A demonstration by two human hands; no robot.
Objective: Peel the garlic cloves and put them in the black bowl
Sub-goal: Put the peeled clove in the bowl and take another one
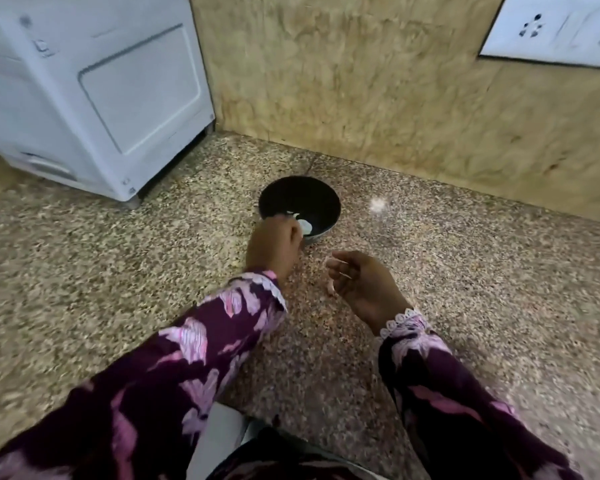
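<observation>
I'm holding my left hand [274,249] at the black bowl's [321,199] near rim, fingers curled over a peeled garlic clove [305,226] inside; whether gripping it, I cannot tell. My right hand [361,285] is hovering with fingers loosely curled, pinching papery garlic skin [329,263].

Dim, motion-blurred view with glare on the countertop [378,204].

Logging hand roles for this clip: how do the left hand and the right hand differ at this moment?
The left hand reaches to the near rim of the black bowl, just by the pale garlic pieces inside; the right hand hangs back over the speckled counter, apart from the bowl. The left hand's fingers are curled under and hidden, while the right hand's are loosely curled with thumb visible. Both wear purple flowered sleeves.
</observation>
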